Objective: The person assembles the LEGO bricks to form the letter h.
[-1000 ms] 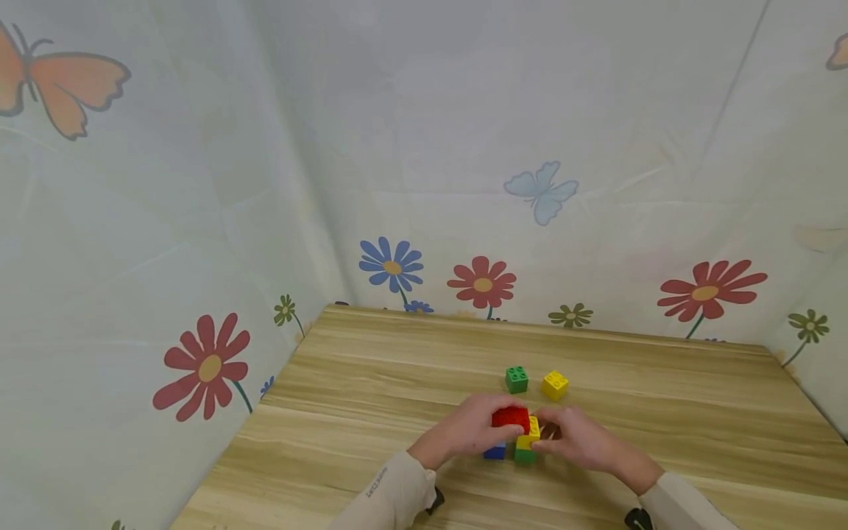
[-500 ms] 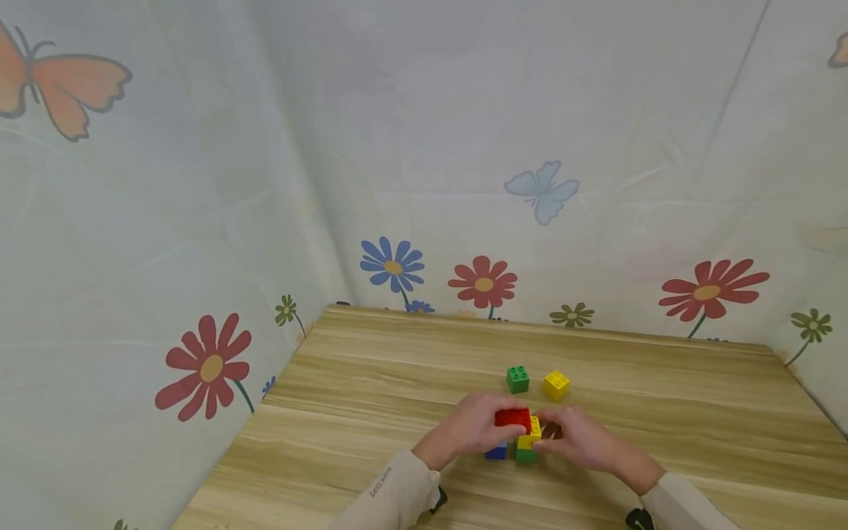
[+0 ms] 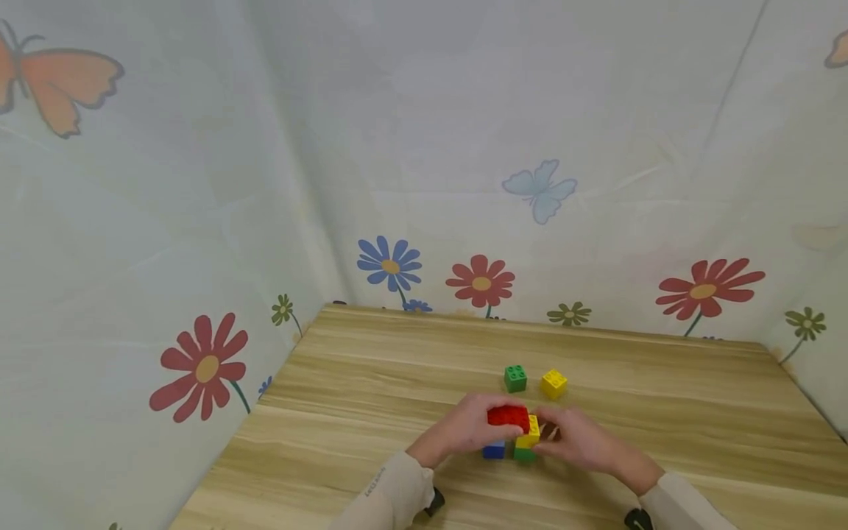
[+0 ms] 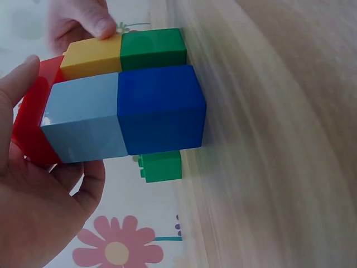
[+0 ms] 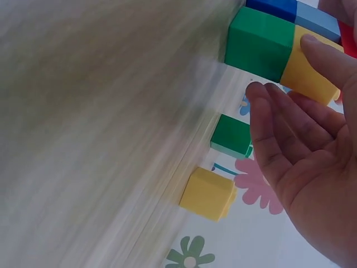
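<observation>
My left hand grips a red brick from the left, thumb on the near side and fingers behind. The red brick spans the tops of two small stacks. One is a light blue brick on a dark blue brick; the other is a yellow brick on a green brick. My right hand is at the right side of the yellow brick, thumb pressed to its near part and forefinger at its far edge. The other right fingers curl loosely beside it.
Behind the hands, a loose green brick and a loose yellow brick lie on the wooden table. A printed cloth with flowers and butterflies hangs around the table's back and left sides.
Both hands stay at the stacks with nearly the same hold. A little more of the red brick shows by the left hand; the view shifts slightly.
</observation>
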`<state>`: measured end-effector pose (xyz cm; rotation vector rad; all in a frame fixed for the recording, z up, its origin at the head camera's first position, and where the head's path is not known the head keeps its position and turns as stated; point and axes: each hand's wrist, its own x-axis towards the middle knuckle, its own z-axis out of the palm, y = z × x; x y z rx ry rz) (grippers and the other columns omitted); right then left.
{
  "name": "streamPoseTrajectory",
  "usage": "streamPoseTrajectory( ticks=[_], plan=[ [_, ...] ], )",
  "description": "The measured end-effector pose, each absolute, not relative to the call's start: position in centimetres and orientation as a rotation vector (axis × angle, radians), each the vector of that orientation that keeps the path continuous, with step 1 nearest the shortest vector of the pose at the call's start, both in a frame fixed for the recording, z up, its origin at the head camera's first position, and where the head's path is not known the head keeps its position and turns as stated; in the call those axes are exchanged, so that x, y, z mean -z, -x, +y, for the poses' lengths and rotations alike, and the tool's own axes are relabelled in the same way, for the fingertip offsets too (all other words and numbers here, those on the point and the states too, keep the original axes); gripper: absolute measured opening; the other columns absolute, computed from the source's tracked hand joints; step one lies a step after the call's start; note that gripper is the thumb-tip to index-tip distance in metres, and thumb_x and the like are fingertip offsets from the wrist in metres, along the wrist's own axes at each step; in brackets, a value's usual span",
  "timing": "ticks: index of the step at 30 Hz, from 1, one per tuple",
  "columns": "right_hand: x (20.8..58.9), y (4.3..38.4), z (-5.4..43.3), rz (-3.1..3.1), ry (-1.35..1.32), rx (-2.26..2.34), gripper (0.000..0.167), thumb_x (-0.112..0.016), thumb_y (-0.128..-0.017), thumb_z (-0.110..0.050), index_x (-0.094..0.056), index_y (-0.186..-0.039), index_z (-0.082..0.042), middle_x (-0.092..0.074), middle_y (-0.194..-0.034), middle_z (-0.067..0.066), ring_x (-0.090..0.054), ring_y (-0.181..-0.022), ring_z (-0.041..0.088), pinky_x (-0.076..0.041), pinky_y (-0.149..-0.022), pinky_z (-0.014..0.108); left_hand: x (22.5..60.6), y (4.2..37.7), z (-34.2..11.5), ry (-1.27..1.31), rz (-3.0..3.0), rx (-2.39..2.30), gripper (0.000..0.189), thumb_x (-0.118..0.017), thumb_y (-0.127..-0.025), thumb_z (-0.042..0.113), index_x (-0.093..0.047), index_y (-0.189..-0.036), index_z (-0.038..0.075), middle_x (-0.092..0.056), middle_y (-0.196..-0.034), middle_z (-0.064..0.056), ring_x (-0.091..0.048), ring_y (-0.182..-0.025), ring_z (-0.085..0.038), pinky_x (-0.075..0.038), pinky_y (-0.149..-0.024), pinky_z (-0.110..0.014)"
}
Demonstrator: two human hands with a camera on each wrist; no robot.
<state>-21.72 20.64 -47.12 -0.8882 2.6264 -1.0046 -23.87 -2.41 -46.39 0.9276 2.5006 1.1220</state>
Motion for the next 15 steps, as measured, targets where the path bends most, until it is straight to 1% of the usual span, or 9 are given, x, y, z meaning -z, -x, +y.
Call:
streamPoseTrajectory(
  ticks=[3,6,10,15],
  plan=[
    [47.3,21.8,20.9,2.661,0.899,0.955,0.035,-0.072,-0.084,-0.029,-0.062,-0.115,-0.013,-0.063,-0.102,-0.006,-0.059,-0.085,0.01,-0.051,-0.072,0.026,46.4,23.9,-2.8,-0.909,2.485,-1.126,0.044,-0.068,-0.086,0.043,-0.061,-0.125,0.025,-0.059,-0.11,0.014,-0.053,-0.089,-0.004,-0.046,-0.075,-0.022],
    [47.4,21.9,21.3,2.718,0.892,0.903,0.032,-0.072,-0.085,-0.021,-0.062,-0.114,-0.01,-0.063,-0.103,-0.001,-0.058,-0.086,0.012,-0.05,-0.071,0.028,46.7,23.9,-3.3,-0.873,2.452,-1.174,0.048,-0.07,-0.084,0.042,-0.06,-0.127,0.023,-0.059,-0.111,0.014,-0.054,-0.089,-0.005,-0.047,-0.074,-0.022],
    [47.1,22.2,22.0,2.845,0.859,0.865,0.031,-0.071,-0.083,-0.01,-0.063,-0.111,-0.001,-0.064,-0.103,0.009,-0.059,-0.086,0.02,-0.05,-0.068,0.032,46.8,24.0,-4.0,-0.877,2.44,-1.226,0.045,-0.072,-0.083,0.04,-0.063,-0.123,0.023,-0.06,-0.106,0.015,-0.055,-0.086,-0.007,-0.047,-0.072,-0.023],
    [46.8,23.0,22.5,3.05,0.778,0.87,0.028,-0.074,-0.08,-0.006,-0.065,-0.106,0.001,-0.062,-0.102,0.011,-0.06,-0.089,0.029,-0.051,-0.073,0.041,46.7,24.1,-4.5,-0.884,2.479,-1.207,0.04,-0.072,-0.081,0.045,-0.066,-0.115,0.026,-0.06,-0.1,0.017,-0.054,-0.086,-0.009,-0.045,-0.071,-0.024]
  ],
)
